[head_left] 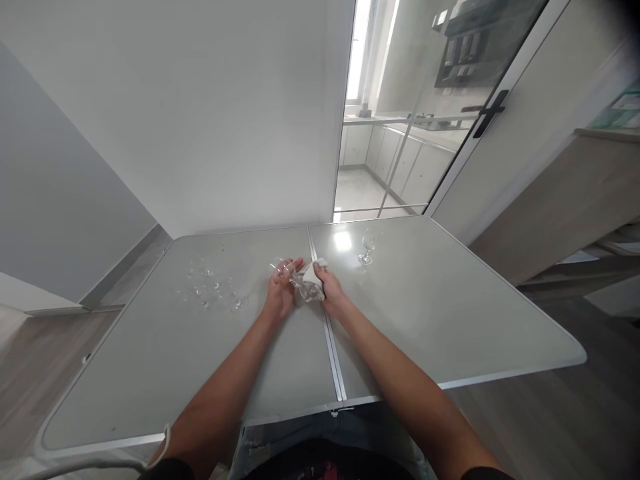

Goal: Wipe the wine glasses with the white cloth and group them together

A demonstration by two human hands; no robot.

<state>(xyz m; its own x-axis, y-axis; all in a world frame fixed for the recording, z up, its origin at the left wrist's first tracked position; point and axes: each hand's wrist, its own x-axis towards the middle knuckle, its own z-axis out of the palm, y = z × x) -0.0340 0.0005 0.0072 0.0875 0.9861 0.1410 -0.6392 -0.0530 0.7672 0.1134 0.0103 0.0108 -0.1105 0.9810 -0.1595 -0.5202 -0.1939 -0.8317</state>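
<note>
In the head view, my left hand (pixel 281 288) is closed around a clear stemmed glass (pixel 309 292), which lies tilted above the middle of the table. My right hand (pixel 331 288) pinches a white cloth (pixel 311 272) against the glass. Just where the cloth meets the bowl is partly hidden by the fingers. Several clear stemmed glasses (pixel 213 288) rest on the table to the left of my hands; their outlines are faint. Another stemmed glass (pixel 367 251) stands upright by itself, to the right and farther back.
The pale folding table (pixel 430 313) has a metal seam (pixel 332 353) running through its middle. A white wall (pixel 225 120) rises behind it. Beyond the far right edge is a glazed door with a black handle (pixel 490 115). A cable (pixel 100 465) hangs at lower left.
</note>
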